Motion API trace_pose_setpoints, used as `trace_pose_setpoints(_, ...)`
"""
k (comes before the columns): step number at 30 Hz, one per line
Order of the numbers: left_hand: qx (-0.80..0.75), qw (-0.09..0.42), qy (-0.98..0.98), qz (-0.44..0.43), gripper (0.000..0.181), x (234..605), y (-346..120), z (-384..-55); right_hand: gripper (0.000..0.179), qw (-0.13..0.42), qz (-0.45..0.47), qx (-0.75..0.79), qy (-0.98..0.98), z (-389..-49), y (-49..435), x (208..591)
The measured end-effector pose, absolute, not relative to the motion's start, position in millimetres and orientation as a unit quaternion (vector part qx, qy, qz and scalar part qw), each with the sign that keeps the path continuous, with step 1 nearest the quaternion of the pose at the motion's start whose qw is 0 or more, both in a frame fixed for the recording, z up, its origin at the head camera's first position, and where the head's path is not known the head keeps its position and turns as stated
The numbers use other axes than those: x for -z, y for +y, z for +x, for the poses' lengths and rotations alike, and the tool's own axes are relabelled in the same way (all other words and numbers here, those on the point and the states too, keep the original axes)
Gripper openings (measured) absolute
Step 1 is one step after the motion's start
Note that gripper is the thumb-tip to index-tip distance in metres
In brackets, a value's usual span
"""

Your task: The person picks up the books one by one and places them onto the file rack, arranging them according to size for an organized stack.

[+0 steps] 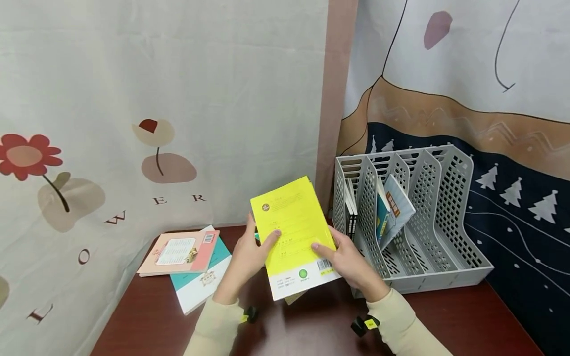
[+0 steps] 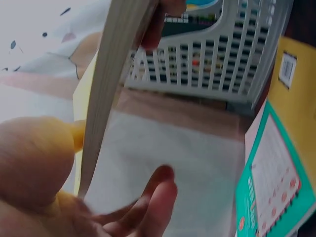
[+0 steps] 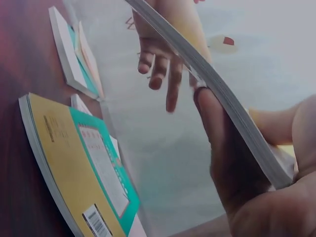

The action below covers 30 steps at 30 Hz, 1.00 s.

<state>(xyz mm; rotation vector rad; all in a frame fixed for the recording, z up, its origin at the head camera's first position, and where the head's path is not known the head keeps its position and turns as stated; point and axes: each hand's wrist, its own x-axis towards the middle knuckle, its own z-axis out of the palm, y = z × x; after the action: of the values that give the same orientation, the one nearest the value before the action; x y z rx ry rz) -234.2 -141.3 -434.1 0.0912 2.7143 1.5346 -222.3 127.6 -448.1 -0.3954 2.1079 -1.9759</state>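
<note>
A yellow book [image 1: 296, 232] with a white lower band and a barcode is held up, tilted, in the head view. My right hand [image 1: 352, 259] grips its right edge, thumb on the cover and fingers behind, as the right wrist view confirms. At the opposite edge my left hand [image 1: 245, 257] touches the cover with its thumb. Its other fingers [image 2: 160, 197] stretch out loosely behind the book, apart from its back. Beneath lies a tan and green book [image 3: 54, 131], mostly hidden in the head view.
A grey file rack [image 1: 441, 279] stands at the right; thin books [image 1: 351, 212] and a light-blue book [image 1: 398, 210] lean in its left compartments. On the brown table's [image 1: 147, 316] left, a pink book [image 1: 202, 264] lies over a teal-and-white book [image 1: 196, 291]. Printed curtains hang behind.
</note>
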Motion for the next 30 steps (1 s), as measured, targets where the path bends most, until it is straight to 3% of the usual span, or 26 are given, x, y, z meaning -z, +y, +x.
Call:
trace_pose_setpoints(4,-0.516,0.051,0.852,0.069,0.079,435.7,-125.4,-229.7,0.052,0.076,-0.106,0.685,0.717,-221.4,127.2,448.5)
trace_pose_setpoints(6,-0.530,0.058,0.842,0.081,0.076,436.9,-119.8,-228.9,0.051,0.068,-0.098,0.688,0.716,-221.6,127.8,449.0)
trace_pose_setpoints(12,-0.568,0.007,0.820,0.071,0.062,435.7,-111.5,-227.9,0.056,0.103,-0.122,0.689,0.707,-224.6,127.7,450.1)
trace_pose_setpoints(20,-0.558,-0.031,0.826,0.071,0.060,432.5,-116.4,-224.0,0.050,0.164,-0.132,0.663,0.718,-228.1,131.9,449.8)
trace_pose_setpoints(30,-0.579,0.045,0.795,0.173,0.062,425.5,-144.6,-226.9,0.049,0.151,-0.098,0.708,0.682,-232.4,143.4,444.8)
